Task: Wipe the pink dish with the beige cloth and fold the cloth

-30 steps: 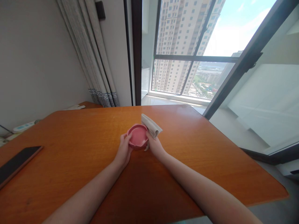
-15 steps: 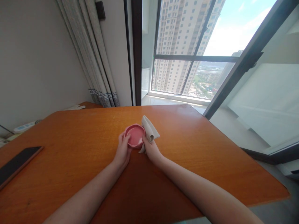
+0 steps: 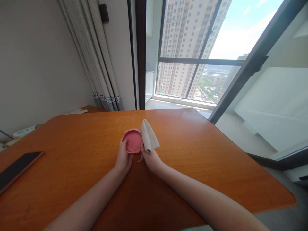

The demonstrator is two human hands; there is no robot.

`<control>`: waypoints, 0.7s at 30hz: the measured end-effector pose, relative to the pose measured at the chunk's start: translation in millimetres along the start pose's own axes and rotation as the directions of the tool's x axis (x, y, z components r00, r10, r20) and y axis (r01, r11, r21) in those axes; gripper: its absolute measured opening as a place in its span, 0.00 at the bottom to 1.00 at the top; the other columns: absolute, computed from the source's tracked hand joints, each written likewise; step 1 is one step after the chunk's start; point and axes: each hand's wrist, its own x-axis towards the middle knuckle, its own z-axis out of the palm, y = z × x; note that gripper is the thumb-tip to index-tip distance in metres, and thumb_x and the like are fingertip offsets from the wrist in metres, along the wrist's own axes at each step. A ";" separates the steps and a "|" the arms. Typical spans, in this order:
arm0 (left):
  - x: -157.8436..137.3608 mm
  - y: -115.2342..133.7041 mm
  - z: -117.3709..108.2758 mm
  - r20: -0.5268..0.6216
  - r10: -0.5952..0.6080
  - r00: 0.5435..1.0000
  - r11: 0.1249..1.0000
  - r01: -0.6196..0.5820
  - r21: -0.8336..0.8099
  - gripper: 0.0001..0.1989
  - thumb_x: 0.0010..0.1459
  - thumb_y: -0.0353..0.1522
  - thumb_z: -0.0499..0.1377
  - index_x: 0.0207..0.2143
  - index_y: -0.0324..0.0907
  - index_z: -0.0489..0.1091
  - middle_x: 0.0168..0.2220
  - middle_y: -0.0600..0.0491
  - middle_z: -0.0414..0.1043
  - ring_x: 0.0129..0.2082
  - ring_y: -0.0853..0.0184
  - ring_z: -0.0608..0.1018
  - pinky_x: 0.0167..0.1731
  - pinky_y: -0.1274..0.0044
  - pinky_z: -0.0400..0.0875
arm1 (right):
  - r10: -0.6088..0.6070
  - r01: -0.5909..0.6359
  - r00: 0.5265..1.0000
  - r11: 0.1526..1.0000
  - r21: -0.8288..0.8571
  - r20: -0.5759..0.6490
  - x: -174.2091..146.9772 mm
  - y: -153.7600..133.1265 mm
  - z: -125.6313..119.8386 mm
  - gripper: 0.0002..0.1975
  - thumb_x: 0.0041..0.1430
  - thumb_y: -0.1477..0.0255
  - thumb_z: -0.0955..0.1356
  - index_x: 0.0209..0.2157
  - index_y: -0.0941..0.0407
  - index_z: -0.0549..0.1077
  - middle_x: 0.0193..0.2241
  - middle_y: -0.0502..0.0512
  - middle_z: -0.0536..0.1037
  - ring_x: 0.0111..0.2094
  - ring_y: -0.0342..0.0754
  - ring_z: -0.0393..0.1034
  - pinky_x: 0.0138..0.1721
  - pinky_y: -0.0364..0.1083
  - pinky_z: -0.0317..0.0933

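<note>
A shallow pink dish (image 3: 134, 141) with an angular rim is tilted toward me above the wooden table. My left hand (image 3: 123, 157) grips its left side, thumb over the rim and fingers behind it. Against the dish's right edge, my right hand (image 3: 150, 158) is closed on a pale grey cloth (image 3: 149, 136). One part of the cloth stands up above the hand in a folded cone, and a small corner hangs below. Some right-hand fingers are hidden by the cloth and the dish.
The wooden table (image 3: 192, 150) spreads beneath both hands. A black phone-like slab (image 3: 20, 170) lies on its left side. At the far left edge is a white power strip (image 3: 25, 131). Behind stand a grey curtain (image 3: 96, 64) and a dark-framed glass door (image 3: 141, 57).
Both hands have shifted slightly left with the dish and cloth. The right thumb has drawn back from the dish's inside to its edge, and the cloth stands more upright.
</note>
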 end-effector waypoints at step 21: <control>-2.7 4.7 1.7 0.092 0.011 0.996 1.000 -0.012 0.009 0.11 0.50 0.34 0.61 0.37 0.41 0.72 0.37 0.55 0.74 0.35 0.71 0.74 0.38 0.79 0.68 | 0.044 -0.034 0.998 0.981 0.192 -0.052 25.2 -7.5 -25.3 0.30 0.54 0.50 0.63 0.49 0.56 0.71 0.49 0.56 0.74 0.55 0.53 0.64 0.58 0.51 0.55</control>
